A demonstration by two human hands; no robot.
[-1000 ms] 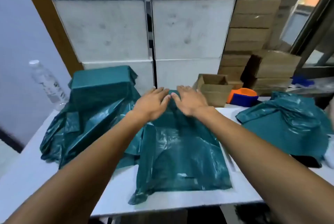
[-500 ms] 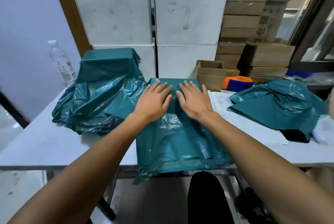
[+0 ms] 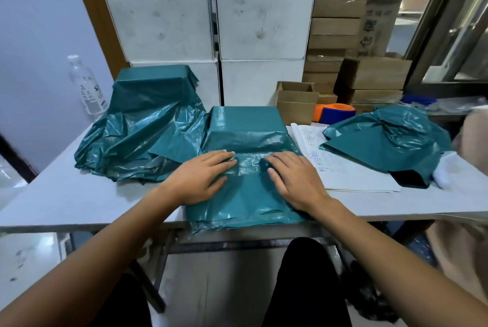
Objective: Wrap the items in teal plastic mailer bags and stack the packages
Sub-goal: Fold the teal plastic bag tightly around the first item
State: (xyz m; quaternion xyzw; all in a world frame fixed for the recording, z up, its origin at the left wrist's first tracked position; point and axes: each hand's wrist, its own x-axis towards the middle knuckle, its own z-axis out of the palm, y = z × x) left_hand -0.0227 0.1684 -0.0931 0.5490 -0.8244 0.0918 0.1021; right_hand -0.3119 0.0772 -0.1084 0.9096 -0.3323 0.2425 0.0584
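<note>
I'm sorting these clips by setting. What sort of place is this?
Probably a small shipping or packing room: stacked cardboard boxes behind the table, teal mailer bags on it, and a tape dispenser.
</note>
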